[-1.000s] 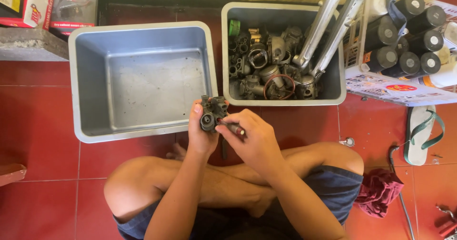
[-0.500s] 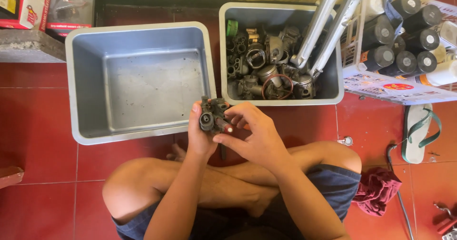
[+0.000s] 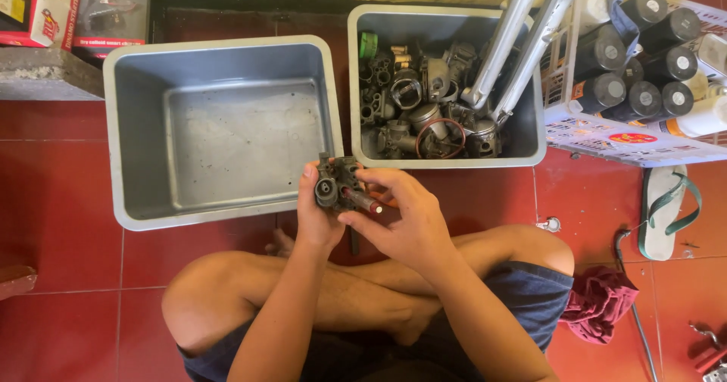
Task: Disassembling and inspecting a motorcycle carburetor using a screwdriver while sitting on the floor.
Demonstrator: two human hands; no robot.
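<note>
1. Sitting cross-legged on the red tiled floor (image 3: 68,200), a person holds a small dark metal engine part (image 3: 338,183) in front of the knees, just below the gap between two grey tubs.
2. Left hand (image 3: 318,215) is closed around the part from below and behind, thumb up its left side.
3. Right hand (image 3: 397,215) is curled at the part's right side, fingertips pinching a short red-tipped stem (image 3: 362,200) that sticks out of it.
4. Left tub (image 3: 121,124) stands just beyond the hands; only a bare, scuffed bottom shows.
5. Right tub (image 3: 538,132) is packed with greasy metal parts (image 3: 413,113), and two silver tubes (image 3: 522,37) lean out of it.
6. White basket (image 3: 621,136) to the right holds dark spray cans (image 3: 644,56).
7. Green-strapped sandal (image 3: 666,208) and a maroon rag (image 3: 602,302) lie near the right knee.
</note>
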